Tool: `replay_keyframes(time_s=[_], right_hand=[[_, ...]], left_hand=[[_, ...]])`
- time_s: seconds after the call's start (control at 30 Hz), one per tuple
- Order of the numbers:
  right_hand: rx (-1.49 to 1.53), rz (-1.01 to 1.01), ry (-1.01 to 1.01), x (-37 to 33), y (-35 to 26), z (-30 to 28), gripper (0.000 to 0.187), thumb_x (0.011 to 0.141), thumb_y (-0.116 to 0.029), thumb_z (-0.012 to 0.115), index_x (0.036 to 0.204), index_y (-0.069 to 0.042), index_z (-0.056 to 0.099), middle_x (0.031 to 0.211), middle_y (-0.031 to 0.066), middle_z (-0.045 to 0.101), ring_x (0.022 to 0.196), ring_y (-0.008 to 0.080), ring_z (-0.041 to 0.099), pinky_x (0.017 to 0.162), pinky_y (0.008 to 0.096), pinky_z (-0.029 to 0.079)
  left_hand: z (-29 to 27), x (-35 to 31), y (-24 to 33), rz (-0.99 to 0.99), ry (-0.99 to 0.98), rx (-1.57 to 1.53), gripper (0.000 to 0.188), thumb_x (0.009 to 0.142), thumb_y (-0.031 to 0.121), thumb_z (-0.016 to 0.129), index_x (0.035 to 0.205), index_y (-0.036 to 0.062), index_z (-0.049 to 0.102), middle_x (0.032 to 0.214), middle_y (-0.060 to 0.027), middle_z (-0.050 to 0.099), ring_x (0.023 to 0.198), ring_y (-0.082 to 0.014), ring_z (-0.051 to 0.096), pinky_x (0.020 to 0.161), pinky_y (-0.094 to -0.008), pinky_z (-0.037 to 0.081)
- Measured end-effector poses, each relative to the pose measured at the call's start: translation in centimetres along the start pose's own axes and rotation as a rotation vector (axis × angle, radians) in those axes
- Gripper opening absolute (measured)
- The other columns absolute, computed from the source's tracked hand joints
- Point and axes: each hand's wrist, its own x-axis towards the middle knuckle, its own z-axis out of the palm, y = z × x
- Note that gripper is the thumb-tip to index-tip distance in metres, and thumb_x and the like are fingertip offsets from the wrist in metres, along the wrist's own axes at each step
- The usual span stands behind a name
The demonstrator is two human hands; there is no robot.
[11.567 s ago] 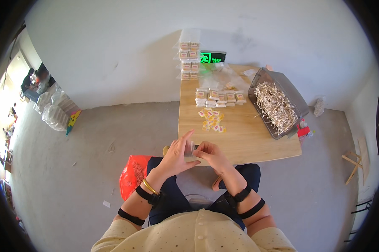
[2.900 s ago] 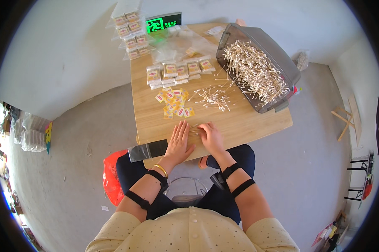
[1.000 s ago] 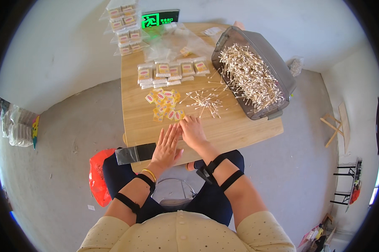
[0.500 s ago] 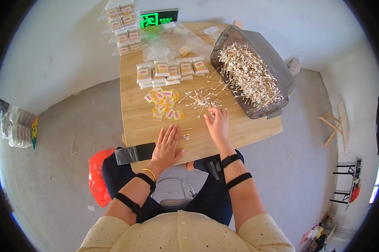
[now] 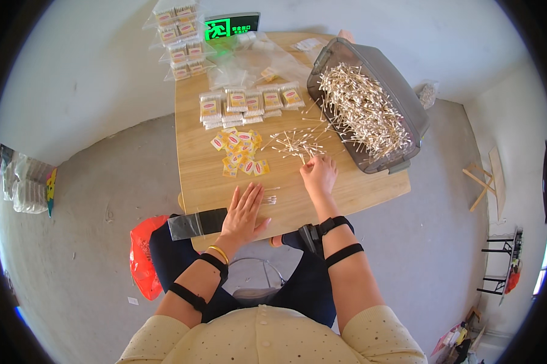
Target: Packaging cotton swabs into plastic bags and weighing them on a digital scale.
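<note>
My left hand (image 5: 244,213) lies flat near the table's front edge, fingers stretched out and partly covering a few cotton swabs (image 5: 269,199) whose tips show beside it. My right hand (image 5: 319,176) is closed at the near edge of a loose heap of cotton swabs (image 5: 295,142), its thumb and fingers pinched on swabs there; how many is hidden. Left of the heap lie scattered yellow-and-white paper cards (image 5: 242,151). A grey clear plastic bin (image 5: 401,85), tipped toward me at the right, holds a large mass of swabs (image 5: 364,109).
Packed swab bags (image 5: 237,100) stand in rows behind the cards, and more are stacked (image 5: 185,45) at the far left. Clear plastic bags (image 5: 261,57) and a lit green exit sign (image 5: 232,25) are at the back. A black-and-clear strip (image 5: 197,223) overhangs the front left edge.
My right hand has turned and its fingers have closed at the swab heap's near edge. My left hand stays flat in place. The whole view has shifted slightly.
</note>
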Motion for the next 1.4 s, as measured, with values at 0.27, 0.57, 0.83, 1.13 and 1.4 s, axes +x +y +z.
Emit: replay_keyframes(time_s=[0.27,0.57,0.83,1.13,1.4], right_hand=[[0.236,-0.471,-0.113,-2.5,-1.0,-0.4,0.01,0.081,-0.017,0.077,0.085,-0.013,0.069,0.096,0.0064,0.063,0.103,0.0325,0.058,0.09,0.0455,0.045],[0.345,-0.672,-0.22,-4.6,-4.8,0.0,0.015,0.083,-0.011,0.075,0.094,-0.011,0.066,0.099,0.0076,0.062,0.102,0.0329,0.058,0.086,0.0456,0.047],[0.12,-0.157,0.138,0.4,0.8,-0.8,0.025,0.081,-0.02,0.08,0.098,-0.011,0.064,0.104,0.01,0.063,0.103,0.0326,0.059,0.087,0.0451,0.047],[0.125,-0.008,0.018,1.7,2.3,0.8,0.015,0.083,-0.022,0.078,0.086,-0.011,0.069,0.096,0.0082,0.067,0.096,0.0296,0.063,0.083,0.0439,0.05],[0.657,0.317,-0.382,2.4,2.9,-2.6,0.015,0.083,-0.022,0.078,0.089,-0.009,0.076,0.095,0.0087,0.07,0.094,0.0285,0.064,0.081,0.0428,0.052]], left_hand=[[0.2,0.0,0.1,-0.012,0.018,0.039,0.085,0.094,0.045,0.063,0.156,-0.0043,0.032,0.16,-0.0175,0.036,0.153,-0.0309,0.028,0.128,-0.0507,0.017],[0.9,-0.1,-0.2,0.001,0.047,0.056,0.084,0.094,0.043,0.064,0.155,-0.0052,0.032,0.162,-0.018,0.034,0.154,-0.0317,0.027,0.128,-0.0515,0.018],[0.6,0.0,-0.1,-0.018,0.015,0.049,0.082,0.096,0.045,0.06,0.156,-0.0031,0.032,0.158,-0.0159,0.04,0.152,-0.0301,0.029,0.128,-0.0516,0.017],[0.6,0.0,-0.1,-0.03,0.019,0.033,0.082,0.096,0.044,0.06,0.157,-0.0026,0.031,0.159,-0.0163,0.039,0.153,-0.0301,0.029,0.128,-0.051,0.017],[0.4,-0.1,-0.1,-0.031,0.006,0.049,0.082,0.096,0.045,0.059,0.157,-0.0019,0.031,0.162,-0.0145,0.036,0.154,-0.0279,0.027,0.128,-0.0507,0.016]])
